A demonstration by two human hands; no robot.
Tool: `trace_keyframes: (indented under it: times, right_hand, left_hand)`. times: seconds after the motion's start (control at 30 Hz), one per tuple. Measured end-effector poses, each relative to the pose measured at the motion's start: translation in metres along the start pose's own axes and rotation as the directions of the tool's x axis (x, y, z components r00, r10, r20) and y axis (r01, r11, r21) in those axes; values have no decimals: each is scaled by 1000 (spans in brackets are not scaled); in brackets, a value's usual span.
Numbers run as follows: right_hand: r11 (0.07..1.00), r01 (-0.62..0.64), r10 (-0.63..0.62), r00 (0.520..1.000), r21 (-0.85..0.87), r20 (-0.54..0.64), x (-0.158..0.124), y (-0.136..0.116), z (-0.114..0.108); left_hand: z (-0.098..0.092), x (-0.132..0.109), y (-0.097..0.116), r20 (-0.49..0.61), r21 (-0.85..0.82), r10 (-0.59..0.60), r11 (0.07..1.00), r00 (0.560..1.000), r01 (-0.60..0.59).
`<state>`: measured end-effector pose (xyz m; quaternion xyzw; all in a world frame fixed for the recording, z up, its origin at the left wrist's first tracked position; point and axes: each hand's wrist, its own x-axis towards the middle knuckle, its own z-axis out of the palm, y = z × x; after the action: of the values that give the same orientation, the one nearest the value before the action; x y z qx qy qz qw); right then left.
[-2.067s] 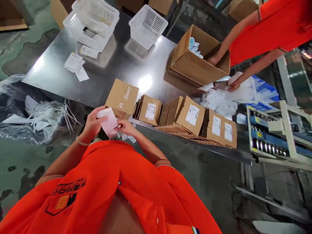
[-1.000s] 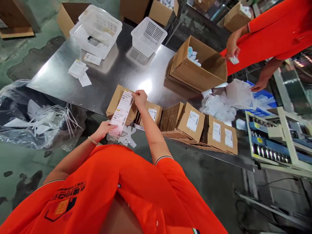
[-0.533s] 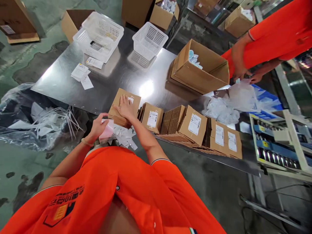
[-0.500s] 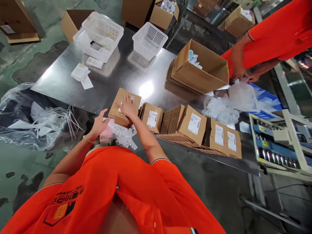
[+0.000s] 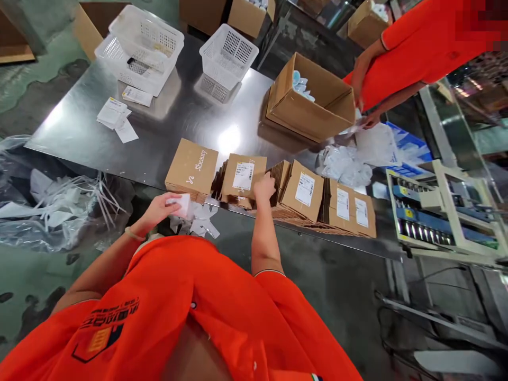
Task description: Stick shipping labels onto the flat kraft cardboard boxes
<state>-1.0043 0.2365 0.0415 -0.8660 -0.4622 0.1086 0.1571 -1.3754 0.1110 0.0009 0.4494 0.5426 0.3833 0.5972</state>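
Note:
My right hand is closed on the right edge of a labelled flat folded carton, which lies over the second group of cartons. To its left, a stack of flat cartons shows printed lettering and no label on its top one. My left hand pinches a small white and pinkish block, perhaps labels, just below that stack at the table's near edge. Loose white paper strips hang beneath the block. More labelled cartons lean in a row to the right.
On the steel table stand white baskets, an open carton holding pale blue-white items, and paper slips. A bag of paper waste is at left. A co-worker's hands handle clear plastic bags.
My right hand has gone from the left stack to the right, with the labelled carton now over the second group. My left hand's spread fingers have closed on the block. The view has shifted slightly.

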Motion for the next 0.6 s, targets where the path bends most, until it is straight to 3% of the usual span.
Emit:
trace_keyframes:
  times: [0.07,0.1,0.13,0.17,0.23,0.27,0.3,0.33,0.37,0.4,0.43,0.5,0.6]
  right_hand:
    - [981,192,-191,980,23,-50,-23,-10,1]
    - [937,338,-340,940,89,12,-41,-19,8]
    - [859,470,-500,855,205,137,-64,-30,18]
    - [764,537,-637,715,357,288,-88,-40,31]
    - [652,450,-758,379,610,531,-138,-59,60]
    - [651,364,-759,292,667,581,-159,-67,74]
    - [660,283,-751,262,696,606,-177,-73,85]
    - [668,219,-740,295,711,604,-190,-78,94]
    - [665,172,-728,364,727,581,-199,-83,100]
    - [653,136,-715,436,745,547,-203,-88,104]
    - [636,108,-701,496,764,513,-204,-93,106]
    - [607,67,-683,553,792,477,-201,-103,107]
    - [593,51,-698,530,804,481,-193,-113,108]
  left_hand:
    - [-4,-8,2,15,-38,-20,999,1000,21]
    - [-4,-11,4,8,-69,-13,998,1000,13]
    - [-5,-13,5,-17,-118,1,993,1000,-3]
    - [-6,-13,6,-64,-187,16,982,998,-28]
    - [-13,-9,5,-216,-361,16,928,976,-95]
    - [-18,-5,3,-315,-444,-21,887,949,-128]
    - [-25,-2,0,-408,-514,-86,844,909,-151]
    - [-32,1,-3,-479,-573,-170,804,861,-159]
    - [-37,2,-8,-518,-621,-257,769,816,-152]
    - [-41,2,-12,-522,-660,-327,740,788,-130]
    - [-42,-1,-15,-494,-685,-362,722,790,-97]
    - [-37,-11,-20,-393,-668,-315,744,864,-33]
    - [-23,-27,-19,-294,-478,-149,878,944,-10]
